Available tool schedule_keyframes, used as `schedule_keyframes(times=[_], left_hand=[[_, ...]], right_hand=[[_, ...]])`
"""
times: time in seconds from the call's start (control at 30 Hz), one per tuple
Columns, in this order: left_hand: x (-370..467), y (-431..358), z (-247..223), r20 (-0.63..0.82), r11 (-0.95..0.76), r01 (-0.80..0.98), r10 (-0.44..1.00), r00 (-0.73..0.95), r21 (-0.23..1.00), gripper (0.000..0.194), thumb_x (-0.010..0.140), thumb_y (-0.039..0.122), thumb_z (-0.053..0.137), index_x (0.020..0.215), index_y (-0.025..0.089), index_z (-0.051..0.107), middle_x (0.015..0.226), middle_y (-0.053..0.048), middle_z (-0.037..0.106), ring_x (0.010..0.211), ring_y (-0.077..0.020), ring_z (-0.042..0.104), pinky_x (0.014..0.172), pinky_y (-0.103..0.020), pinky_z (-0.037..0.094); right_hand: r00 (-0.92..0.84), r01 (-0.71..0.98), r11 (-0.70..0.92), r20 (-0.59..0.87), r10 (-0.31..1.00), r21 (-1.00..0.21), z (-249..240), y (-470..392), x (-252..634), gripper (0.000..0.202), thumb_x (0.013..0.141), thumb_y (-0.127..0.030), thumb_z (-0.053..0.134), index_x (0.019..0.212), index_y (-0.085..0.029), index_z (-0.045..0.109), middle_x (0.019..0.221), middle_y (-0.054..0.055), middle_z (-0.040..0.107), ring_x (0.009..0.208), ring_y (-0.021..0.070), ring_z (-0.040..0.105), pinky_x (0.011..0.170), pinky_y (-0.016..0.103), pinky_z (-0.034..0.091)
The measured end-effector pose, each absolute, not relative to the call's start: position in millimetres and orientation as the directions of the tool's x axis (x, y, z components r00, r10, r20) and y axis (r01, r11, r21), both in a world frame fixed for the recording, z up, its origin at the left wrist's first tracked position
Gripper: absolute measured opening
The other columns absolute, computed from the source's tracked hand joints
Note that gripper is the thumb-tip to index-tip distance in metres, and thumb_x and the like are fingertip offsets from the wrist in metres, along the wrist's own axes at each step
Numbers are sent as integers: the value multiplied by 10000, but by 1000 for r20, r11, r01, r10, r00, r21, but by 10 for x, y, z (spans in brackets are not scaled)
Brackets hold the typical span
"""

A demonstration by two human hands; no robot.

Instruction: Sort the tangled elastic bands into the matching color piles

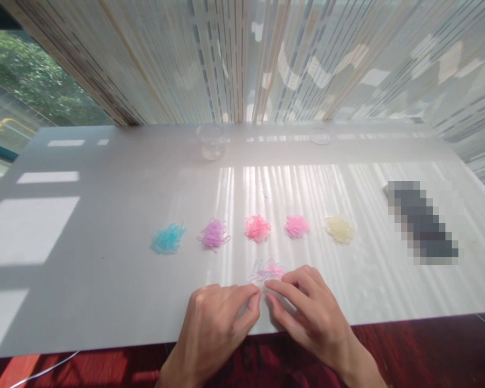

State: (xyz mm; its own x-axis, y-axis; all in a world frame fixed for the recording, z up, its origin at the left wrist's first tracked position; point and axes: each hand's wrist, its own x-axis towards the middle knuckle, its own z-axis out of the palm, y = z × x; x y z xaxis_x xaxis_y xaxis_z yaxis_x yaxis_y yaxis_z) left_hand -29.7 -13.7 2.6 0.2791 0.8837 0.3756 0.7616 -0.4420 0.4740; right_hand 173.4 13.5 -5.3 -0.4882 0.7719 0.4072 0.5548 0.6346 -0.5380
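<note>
Close to the table's front edge, my left hand (222, 315) has its thumb and forefinger pinched together; anything between them is too small to make out. My right hand (315, 307) is beside it, thumb and forefinger apart with no object visible between them. Just beyond my fingertips lies a small loose pile of mixed pink, lilac and pale blue rubber bands (269, 268), partly covered by the right hand. Farther back is a row of thin-looped rubber band piles: blue (168, 238), purple (214, 234), coral pink (257, 228), light pink (296, 226) and pale yellow (339, 229).
A clear round container (212, 144) stands toward the back of the white table (125, 296), with a clear disc like a lid (320, 136) to its right. A dark pixelated object (422, 223) lies at right. A striped curtain (242, 59) hangs behind the table.
</note>
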Motion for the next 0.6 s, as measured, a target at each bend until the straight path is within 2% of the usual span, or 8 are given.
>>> schedule_keyframes(times=[0.2, 0.47, 0.6], left_hand=[[-310, -116, 58, 358, -395, 695, 910, 207, 601, 108, 930, 167, 670, 914, 253, 735, 538, 90, 609, 424, -90, 529, 514, -262, 384], [-235, -7, 56, 429, -430, 670, 885, 181, 605, 67, 921, 187, 705, 886, 227, 747, 523, 90, 587, 421, -80, 510, 479, -245, 383], [-188, 66, 68, 449, -453, 653, 873, 188, 607, 48, 923, 221, 729, 947, 226, 770, 502, 96, 552, 403, -70, 475, 460, -228, 379]], right_hand=[[-468, 500, 640, 440, 767, -584, -27, 165, 1811, 216, 931, -67, 663, 1119, -171, 682, 861, 46, 670, 777, 176, 608, 682, 317, 540], [-417, 496, 603, 438, 796, -625, 52, 189, 1943, 153, 949, -106, 652, 1073, -179, 705, 839, 45, 659, 760, 170, 627, 649, 296, 578], [-329, 544, 582, 485, 811, -605, 98, 278, 2090, 167, 931, -111, 670, 1049, -211, 735, 813, 29, 670, 731, 163, 656, 622, 282, 591]])
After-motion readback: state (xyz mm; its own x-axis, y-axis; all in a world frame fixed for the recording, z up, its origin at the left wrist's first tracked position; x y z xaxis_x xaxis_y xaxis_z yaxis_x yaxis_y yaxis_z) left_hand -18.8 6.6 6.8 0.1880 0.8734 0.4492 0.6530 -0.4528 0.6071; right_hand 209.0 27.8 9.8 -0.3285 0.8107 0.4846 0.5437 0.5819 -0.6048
